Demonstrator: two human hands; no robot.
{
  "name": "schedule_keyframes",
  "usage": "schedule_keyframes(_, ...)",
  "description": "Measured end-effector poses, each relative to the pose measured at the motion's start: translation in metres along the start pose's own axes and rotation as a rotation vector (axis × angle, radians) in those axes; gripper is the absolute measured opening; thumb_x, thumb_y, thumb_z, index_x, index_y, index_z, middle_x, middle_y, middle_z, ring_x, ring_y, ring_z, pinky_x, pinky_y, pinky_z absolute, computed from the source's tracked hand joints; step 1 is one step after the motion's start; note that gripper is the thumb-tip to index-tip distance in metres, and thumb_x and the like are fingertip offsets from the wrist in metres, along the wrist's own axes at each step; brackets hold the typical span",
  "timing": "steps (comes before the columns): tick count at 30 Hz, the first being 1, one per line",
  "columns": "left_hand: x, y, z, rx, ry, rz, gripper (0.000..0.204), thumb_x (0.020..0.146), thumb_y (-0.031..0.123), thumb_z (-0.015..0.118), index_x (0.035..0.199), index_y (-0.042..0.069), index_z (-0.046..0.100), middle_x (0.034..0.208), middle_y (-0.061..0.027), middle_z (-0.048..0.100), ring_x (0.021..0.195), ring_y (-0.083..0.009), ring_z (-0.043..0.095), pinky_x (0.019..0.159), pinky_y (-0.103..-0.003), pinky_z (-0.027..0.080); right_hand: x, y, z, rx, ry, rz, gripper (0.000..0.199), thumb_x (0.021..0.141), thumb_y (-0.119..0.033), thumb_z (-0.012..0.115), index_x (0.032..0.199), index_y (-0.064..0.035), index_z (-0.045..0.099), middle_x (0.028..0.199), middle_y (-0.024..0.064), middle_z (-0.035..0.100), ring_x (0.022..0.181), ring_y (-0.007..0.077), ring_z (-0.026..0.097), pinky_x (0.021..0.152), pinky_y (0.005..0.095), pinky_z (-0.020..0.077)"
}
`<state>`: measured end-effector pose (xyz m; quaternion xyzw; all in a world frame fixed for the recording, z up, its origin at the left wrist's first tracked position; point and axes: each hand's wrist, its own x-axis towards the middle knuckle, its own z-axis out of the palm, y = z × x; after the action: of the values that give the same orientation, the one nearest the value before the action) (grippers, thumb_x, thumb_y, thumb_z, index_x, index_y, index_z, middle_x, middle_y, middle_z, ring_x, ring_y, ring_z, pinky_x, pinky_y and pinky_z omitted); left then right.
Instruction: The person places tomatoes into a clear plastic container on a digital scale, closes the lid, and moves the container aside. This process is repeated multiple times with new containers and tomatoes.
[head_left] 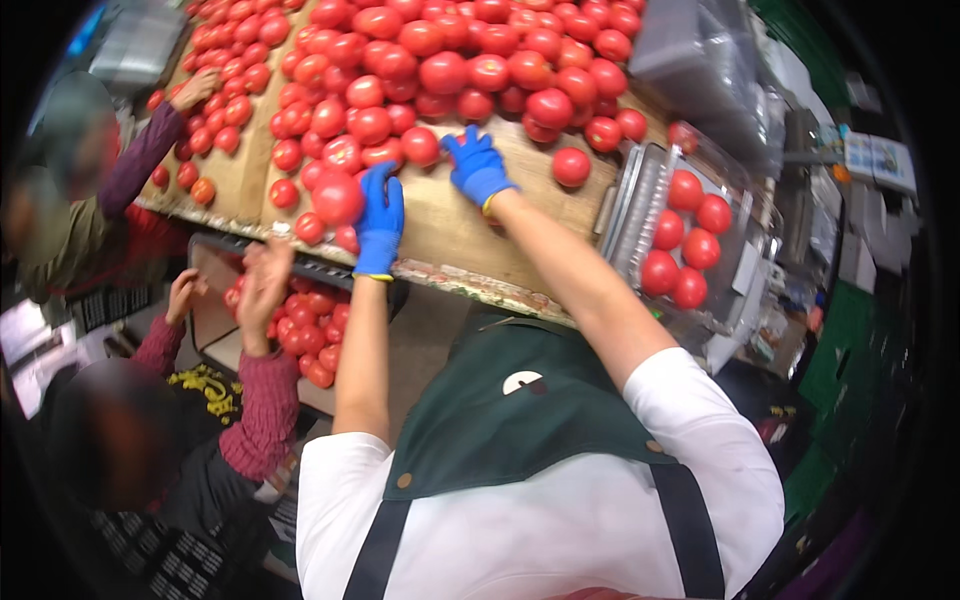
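Observation:
Both my hands wear blue gloves with yellow cuffs and reach over a wooden table [450,240] heaped with red tomatoes [444,72]. My left hand [380,222] is near the front edge, its fingers stretched out and pointing away from me. Right against its left side is a large tomato [338,198]; whether the glove touches it cannot be made out. My right hand [478,170] lies at the near edge of the heap, fingers spread. A bit of red shows between its fingers, beside a tomato [420,147]. One loose tomato [571,167] sits to its right.
At right, a clear plastic tray [700,220] holds several tomatoes; stacked clear packaging [700,70] stands behind it. Another person's hand [195,90] reaches into tomatoes at far left. Nearer, a second person's hand [265,285] is raised beside a crate of tomatoes [312,335] below the table edge.

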<state>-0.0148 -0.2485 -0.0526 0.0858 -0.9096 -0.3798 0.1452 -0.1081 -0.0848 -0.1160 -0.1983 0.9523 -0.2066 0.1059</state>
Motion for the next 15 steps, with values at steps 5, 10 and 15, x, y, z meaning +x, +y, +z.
schedule_keyframes(5,0.037,-0.01,0.07,0.446,-0.082,0.44,0.057,0.076,0.027,0.064,0.126,0.007,0.045,0.135,-0.0199,0.038,0.117,-0.0466,0.041,0.1,-0.049,0.035,-0.069,0.001,-0.024,0.062,-0.157,0.038,0.054,0.072,-0.027,0.063,0.123,-0.0237,0.048,0.119,0.0207,0.045,0.107,0.0439,0.048,0.082,0.0499,0.0474)
schedule_keyframes(10,0.063,0.024,0.095,0.506,-0.254,0.119,0.054,0.069,0.024,0.066,0.121,0.024,0.049,0.126,-0.0153,0.041,0.102,-0.0409,0.049,0.085,-0.047,0.047,-0.117,0.036,-0.05,0.511,-0.069,0.405,0.056,0.068,-0.039,0.07,0.116,-0.0195,0.048,0.113,0.0204,0.05,0.102,0.0413,0.054,0.086,0.0484,0.046)
schedule_keyframes(15,0.046,0.002,0.101,0.065,-0.426,0.003,0.058,0.07,0.033,0.075,0.12,0.018,0.05,0.121,-0.0143,0.047,0.103,-0.0331,0.054,0.089,-0.04,0.046,-0.152,0.03,-0.05,0.801,0.156,0.302,0.044,0.073,-0.038,0.07,0.105,-0.014,0.052,0.11,0.0178,0.054,0.101,0.0397,0.055,0.088,0.0453,0.0445)
